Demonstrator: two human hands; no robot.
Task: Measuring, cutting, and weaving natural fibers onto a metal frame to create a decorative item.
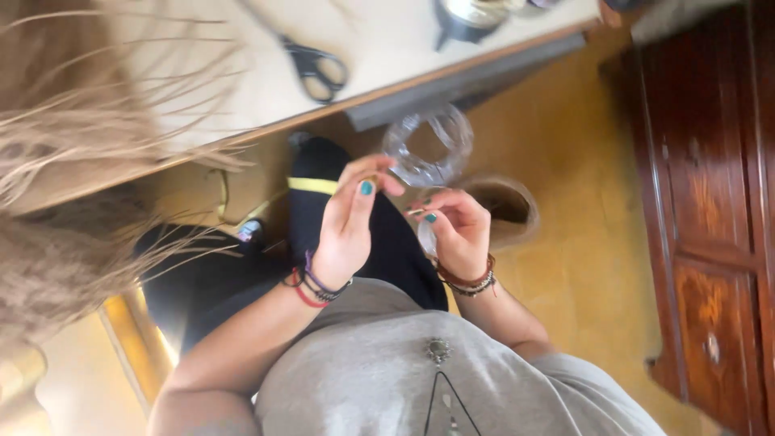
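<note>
Centrally, the left hand (347,222) pinches the rim of a clear plastic bottle section (426,145) while the right hand (456,230) closes on its lower strip, held over the lap below the table (242,97) edge; scissors (315,69) lie above. Handling appears mid-step; any following move demands a steady two-handed grip.

scissors (315,69) on table (387,40), above hands

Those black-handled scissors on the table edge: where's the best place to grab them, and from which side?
Probably by the handles: the scissors lie flat on the pale table with their two black loops toward the table's edge, blades pointing away. Come from that edge side, fingers into the loops. Both the left hand and right hand hold clear plastic.
</note>
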